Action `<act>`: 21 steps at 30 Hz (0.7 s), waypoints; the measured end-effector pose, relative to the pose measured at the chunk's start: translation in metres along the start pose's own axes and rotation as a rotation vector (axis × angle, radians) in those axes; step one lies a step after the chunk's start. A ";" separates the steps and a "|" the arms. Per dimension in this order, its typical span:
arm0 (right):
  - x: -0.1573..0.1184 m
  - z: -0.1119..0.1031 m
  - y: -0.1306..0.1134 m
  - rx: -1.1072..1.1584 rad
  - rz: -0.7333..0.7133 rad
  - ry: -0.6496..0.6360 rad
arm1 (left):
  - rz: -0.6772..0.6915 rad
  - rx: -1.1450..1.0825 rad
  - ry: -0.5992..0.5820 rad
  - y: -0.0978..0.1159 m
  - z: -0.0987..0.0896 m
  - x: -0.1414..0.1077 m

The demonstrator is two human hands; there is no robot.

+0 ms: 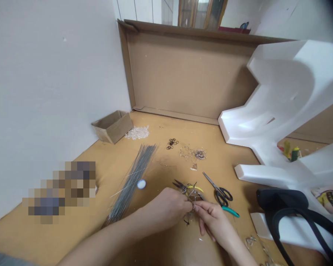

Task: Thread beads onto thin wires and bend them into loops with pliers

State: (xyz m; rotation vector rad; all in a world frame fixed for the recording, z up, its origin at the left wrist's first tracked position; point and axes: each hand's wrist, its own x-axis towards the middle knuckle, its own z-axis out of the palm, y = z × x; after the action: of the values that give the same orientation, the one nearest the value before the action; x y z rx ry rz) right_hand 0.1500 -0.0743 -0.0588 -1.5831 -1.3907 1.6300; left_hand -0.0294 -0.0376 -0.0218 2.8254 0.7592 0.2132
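Note:
My left hand is closed, its fingertips on a small wire frame that has dark bits at its ends. From the other side my right hand pinches the same frame between thumb and fingers. Both hands meet low over the table, and their fingers hide part of the wirework. Just beyond lie pliers with dark jaws and a yellow handle. To the right are black-handled scissors and a teal tool handle.
A bundle of grey wires lies left, beside a round white-and-blue lid. Farther back are a cardboard box, clear rings, black rings and tangled wire pieces. White foam and a black strap-like object border the right.

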 end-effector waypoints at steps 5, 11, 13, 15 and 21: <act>0.003 0.003 -0.003 -0.016 0.020 0.025 | 0.025 -0.010 0.023 -0.003 0.007 0.000; 0.000 0.009 -0.003 -0.088 -0.076 0.190 | -0.002 -0.035 0.034 -0.002 0.004 -0.001; -0.004 0.010 0.000 -0.112 -0.119 0.268 | -0.004 -0.059 0.059 0.002 -0.002 0.001; -0.010 0.012 0.002 -0.186 -0.189 0.354 | -0.003 -0.085 0.066 0.005 -0.007 0.003; -0.026 0.010 -0.009 -0.463 -0.581 0.605 | -0.055 -0.152 0.083 0.011 -0.014 0.005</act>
State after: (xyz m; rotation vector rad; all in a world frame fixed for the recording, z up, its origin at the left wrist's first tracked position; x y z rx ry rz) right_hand 0.1439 -0.0966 -0.0409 -1.5119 -1.7117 0.4576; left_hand -0.0224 -0.0422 -0.0049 2.6634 0.8010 0.3650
